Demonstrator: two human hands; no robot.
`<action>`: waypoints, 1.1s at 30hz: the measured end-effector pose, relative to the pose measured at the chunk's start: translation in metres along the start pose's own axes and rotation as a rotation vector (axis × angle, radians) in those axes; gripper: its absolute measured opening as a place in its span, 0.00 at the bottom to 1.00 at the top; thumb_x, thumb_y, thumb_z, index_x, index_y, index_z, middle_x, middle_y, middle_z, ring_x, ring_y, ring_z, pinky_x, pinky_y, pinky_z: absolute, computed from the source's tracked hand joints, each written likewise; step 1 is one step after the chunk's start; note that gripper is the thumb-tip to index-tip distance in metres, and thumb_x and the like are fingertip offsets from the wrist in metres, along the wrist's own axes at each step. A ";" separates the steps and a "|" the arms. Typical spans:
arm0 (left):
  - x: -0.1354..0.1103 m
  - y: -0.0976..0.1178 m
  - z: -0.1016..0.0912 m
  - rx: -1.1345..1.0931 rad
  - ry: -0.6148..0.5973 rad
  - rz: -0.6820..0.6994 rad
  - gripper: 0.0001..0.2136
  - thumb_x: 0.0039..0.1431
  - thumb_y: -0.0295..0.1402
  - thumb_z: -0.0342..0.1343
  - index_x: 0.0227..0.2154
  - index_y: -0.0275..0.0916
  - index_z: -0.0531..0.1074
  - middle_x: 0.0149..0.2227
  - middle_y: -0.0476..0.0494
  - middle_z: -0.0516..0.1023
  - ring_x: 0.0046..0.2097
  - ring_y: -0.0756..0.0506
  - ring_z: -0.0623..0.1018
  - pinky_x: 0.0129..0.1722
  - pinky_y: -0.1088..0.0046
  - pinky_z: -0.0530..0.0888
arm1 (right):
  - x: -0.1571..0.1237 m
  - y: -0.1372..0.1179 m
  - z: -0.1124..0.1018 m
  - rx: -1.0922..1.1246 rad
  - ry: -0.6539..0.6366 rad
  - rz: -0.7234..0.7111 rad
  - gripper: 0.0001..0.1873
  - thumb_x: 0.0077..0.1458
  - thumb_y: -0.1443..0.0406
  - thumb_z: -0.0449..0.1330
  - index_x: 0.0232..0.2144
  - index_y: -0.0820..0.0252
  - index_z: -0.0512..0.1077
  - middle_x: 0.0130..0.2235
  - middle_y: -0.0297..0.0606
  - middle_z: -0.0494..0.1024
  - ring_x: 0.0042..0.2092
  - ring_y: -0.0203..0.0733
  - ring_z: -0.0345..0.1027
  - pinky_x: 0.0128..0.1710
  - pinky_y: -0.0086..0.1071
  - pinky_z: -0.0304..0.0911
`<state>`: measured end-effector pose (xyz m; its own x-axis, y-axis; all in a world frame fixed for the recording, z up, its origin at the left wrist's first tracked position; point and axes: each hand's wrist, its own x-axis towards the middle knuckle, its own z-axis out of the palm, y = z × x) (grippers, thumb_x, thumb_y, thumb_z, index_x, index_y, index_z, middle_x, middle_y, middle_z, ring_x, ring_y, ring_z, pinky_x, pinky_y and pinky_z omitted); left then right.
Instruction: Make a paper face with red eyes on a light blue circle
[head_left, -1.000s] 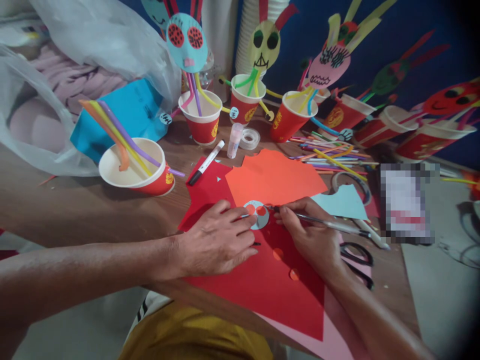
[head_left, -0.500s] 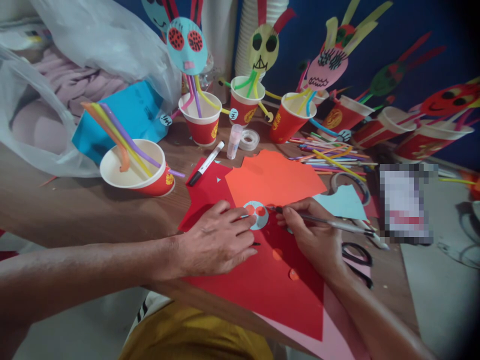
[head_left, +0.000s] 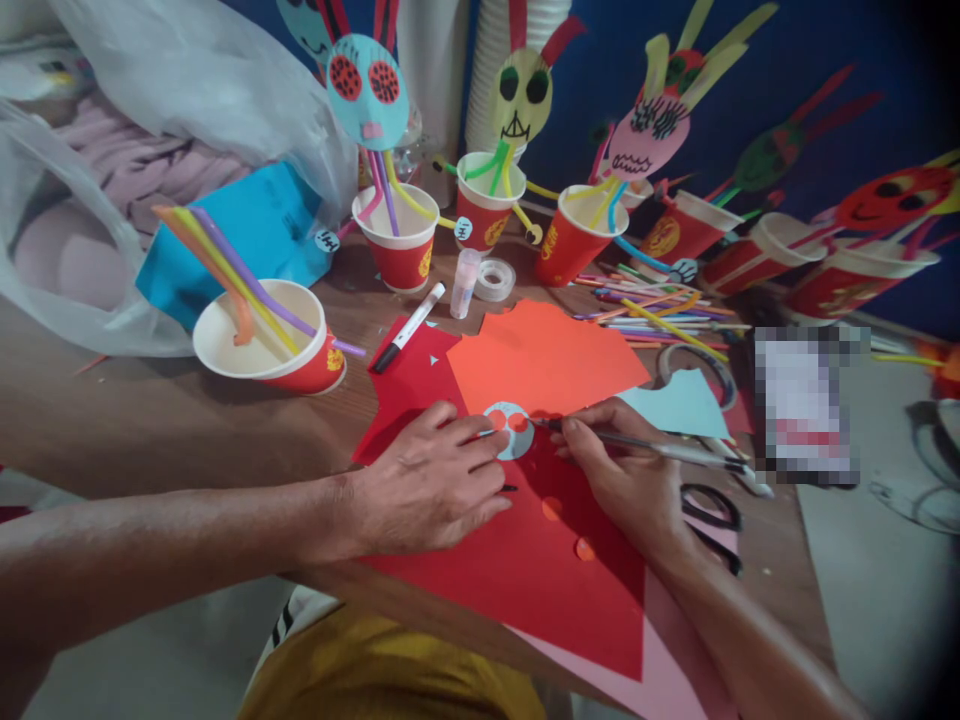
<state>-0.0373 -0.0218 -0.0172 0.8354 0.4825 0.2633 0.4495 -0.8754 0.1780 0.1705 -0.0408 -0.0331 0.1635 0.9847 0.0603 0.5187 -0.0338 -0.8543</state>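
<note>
My right hand [head_left: 630,480] grips a slim pen [head_left: 645,442] with a dark tip and silver barrel. Its tip meets the right edge of a small light-blue paper disc [head_left: 516,446]. Two orange paper circles [head_left: 518,422] lie on the disc's upper half. Flat and with fingers spread, my left hand [head_left: 435,480] presses the disc's left side against a red paper sheet [head_left: 525,590]. A thin black tip [head_left: 510,488] pokes out from under that hand; the rest of it is hidden. Two loose orange circles [head_left: 585,549] rest lower on the sheet.
Behind the orange paper [head_left: 547,350] stand several red cups [head_left: 394,250] with paper faces on pipe cleaners. A cup with loose pipe cleaners [head_left: 270,350] leans at left. Nearby are a marker [head_left: 409,328], glue stick [head_left: 465,284], tape roll [head_left: 495,280] and black-handled scissors [head_left: 712,520].
The whole view has shifted very slightly. My hands, the pen and the disc keep nearly the same places relative to each other.
</note>
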 end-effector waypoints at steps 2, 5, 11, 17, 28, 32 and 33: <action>0.000 0.000 0.000 0.003 -0.002 -0.002 0.12 0.60 0.37 0.47 0.27 0.38 0.70 0.44 0.46 0.74 0.46 0.42 0.71 0.42 0.63 0.60 | 0.000 -0.001 0.000 -0.007 0.001 -0.009 0.07 0.51 0.62 0.58 0.26 0.59 0.68 0.23 0.33 0.75 0.24 0.36 0.69 0.25 0.29 0.65; 0.000 0.000 0.000 0.004 0.005 -0.003 0.12 0.60 0.37 0.47 0.27 0.38 0.70 0.44 0.45 0.74 0.46 0.42 0.70 0.42 0.63 0.60 | 0.000 -0.001 0.000 0.001 0.003 -0.020 0.07 0.51 0.62 0.58 0.26 0.59 0.68 0.24 0.33 0.75 0.24 0.36 0.69 0.25 0.29 0.65; 0.000 0.000 0.000 -0.002 -0.009 -0.002 0.11 0.60 0.37 0.47 0.27 0.38 0.70 0.44 0.44 0.74 0.46 0.43 0.70 0.43 0.64 0.60 | 0.001 0.000 0.002 -0.021 -0.003 -0.038 0.06 0.52 0.62 0.57 0.26 0.59 0.69 0.24 0.33 0.75 0.25 0.36 0.69 0.26 0.29 0.65; 0.000 0.000 0.001 0.006 -0.004 -0.004 0.11 0.60 0.37 0.47 0.27 0.38 0.70 0.46 0.44 0.73 0.46 0.42 0.70 0.43 0.63 0.60 | 0.001 -0.001 0.002 -0.068 -0.013 -0.067 0.06 0.53 0.63 0.57 0.27 0.59 0.69 0.24 0.33 0.75 0.25 0.36 0.69 0.26 0.29 0.65; -0.001 0.000 0.001 -0.003 -0.011 -0.001 0.12 0.60 0.37 0.47 0.28 0.38 0.71 0.46 0.43 0.73 0.47 0.42 0.70 0.43 0.63 0.60 | 0.002 -0.003 0.001 -0.094 0.001 -0.065 0.08 0.53 0.62 0.56 0.26 0.59 0.68 0.24 0.34 0.75 0.24 0.36 0.69 0.25 0.29 0.64; -0.001 0.000 0.002 0.000 -0.005 -0.005 0.12 0.60 0.37 0.47 0.28 0.38 0.71 0.46 0.43 0.73 0.47 0.42 0.69 0.43 0.63 0.60 | 0.002 -0.003 0.001 -0.108 -0.002 -0.059 0.08 0.52 0.61 0.56 0.26 0.59 0.68 0.24 0.34 0.75 0.24 0.37 0.69 0.26 0.30 0.65; -0.001 0.000 0.002 0.001 -0.003 -0.004 0.11 0.60 0.37 0.47 0.28 0.38 0.71 0.46 0.43 0.73 0.47 0.42 0.69 0.43 0.63 0.60 | 0.002 -0.003 0.001 -0.111 -0.001 -0.063 0.08 0.52 0.62 0.56 0.25 0.59 0.68 0.24 0.34 0.75 0.24 0.37 0.69 0.26 0.30 0.65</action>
<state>-0.0378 -0.0224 -0.0193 0.8343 0.4863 0.2598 0.4535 -0.8732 0.1783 0.1686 -0.0386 -0.0305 0.1267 0.9857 0.1110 0.6179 0.0091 -0.7862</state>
